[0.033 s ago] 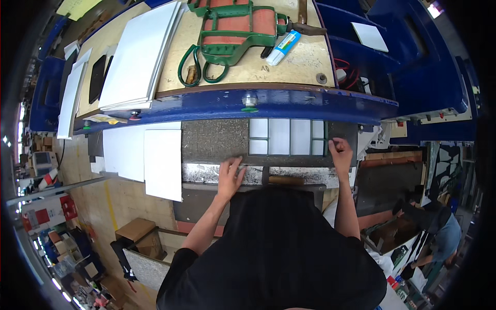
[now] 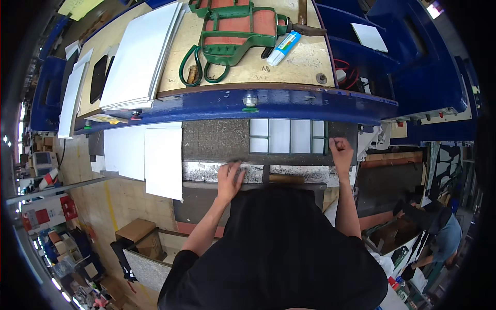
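Observation:
A rectangular green frame [image 2: 290,136] with thin dividers lies on the dark, worn work pad [image 2: 214,142], with white sheet material showing in its compartments. My right hand [image 2: 341,155] is at the frame's right side, thumb and bent fingers closed against its edge. The exact contact is partly hidden by the fingers. Left of the frame, my left hand [image 2: 230,180] rests over the speckled pale strip [image 2: 201,173] along the pad's near edge. Its fingers are apart and hold nothing. White sheets [image 2: 164,160] lie on the left end of the pad, overhanging the near edge.
Beyond a blue beam [image 2: 206,102] is a wooden top with stacked white sheets [image 2: 137,57], a green die with reddish filling [image 2: 240,33], a blue-white glue tube [image 2: 284,48], a hammer [image 2: 305,23] and a phone [image 2: 98,78]. Another person [image 2: 442,232] bends at far right.
My left hand has drawn back very slightly toward me. The right hand stays at the frame's side.

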A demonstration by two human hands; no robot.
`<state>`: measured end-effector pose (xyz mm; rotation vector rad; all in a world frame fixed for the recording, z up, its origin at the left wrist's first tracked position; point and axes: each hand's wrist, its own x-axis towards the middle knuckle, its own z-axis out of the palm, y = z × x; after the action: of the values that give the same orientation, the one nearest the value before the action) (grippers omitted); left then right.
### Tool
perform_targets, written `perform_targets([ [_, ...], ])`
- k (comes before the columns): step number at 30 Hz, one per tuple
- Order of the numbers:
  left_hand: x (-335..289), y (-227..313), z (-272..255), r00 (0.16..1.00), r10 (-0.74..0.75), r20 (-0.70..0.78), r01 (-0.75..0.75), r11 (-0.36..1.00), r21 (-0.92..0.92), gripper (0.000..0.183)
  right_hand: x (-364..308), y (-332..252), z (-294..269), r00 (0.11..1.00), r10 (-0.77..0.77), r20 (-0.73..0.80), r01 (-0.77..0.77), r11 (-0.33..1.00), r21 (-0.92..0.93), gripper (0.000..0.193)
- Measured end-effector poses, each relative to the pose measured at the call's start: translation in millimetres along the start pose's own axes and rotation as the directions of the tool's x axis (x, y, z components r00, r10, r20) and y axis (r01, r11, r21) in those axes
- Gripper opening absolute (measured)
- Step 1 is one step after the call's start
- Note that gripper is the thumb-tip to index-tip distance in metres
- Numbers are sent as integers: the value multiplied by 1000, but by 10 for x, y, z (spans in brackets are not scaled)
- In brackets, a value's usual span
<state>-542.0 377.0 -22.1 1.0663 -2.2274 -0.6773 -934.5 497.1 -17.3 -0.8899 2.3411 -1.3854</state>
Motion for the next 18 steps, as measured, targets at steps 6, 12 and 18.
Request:
perform_targets([
  [6,-149,-285,272,993,115,-21,-106,963,247,10,-24,-1248,825,908,-310,281,257,943,211,21],
  [12,267,-306,403,991,97,-92,-68,957,284,18,-257,-2505,1555,508,-671,540,508,740,441,31],
  [18,566,-255,396,995,-27,-94,44,982,186,23,5,-2509,1692,718,-579,386,418,802,426,42],
])
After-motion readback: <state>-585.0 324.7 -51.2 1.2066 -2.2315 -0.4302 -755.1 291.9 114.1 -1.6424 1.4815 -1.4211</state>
